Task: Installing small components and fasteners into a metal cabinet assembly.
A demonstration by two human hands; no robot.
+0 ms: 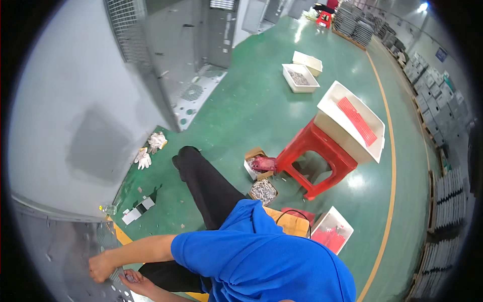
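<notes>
Both hands at perforated grey panel, lower left
Left hand [100,267] fisted above panel [65,251]; right hand [135,283] just beside, fingers curled, grip unclear

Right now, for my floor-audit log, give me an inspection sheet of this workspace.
Surface: green floor; grey perforated metal panel at lower left.
Job's things: small parts under the hands, too small to identify.
Clutter: white gloves, cardboard boxes of metal parts, red stool carrying a white tray, white bins.
Grippers: left hand fisted over the panel; right hand beside it, grip unclear.
Cables: black cable behind the blue shirt.
Surroundings: stacked grey parts on the right.
</notes>
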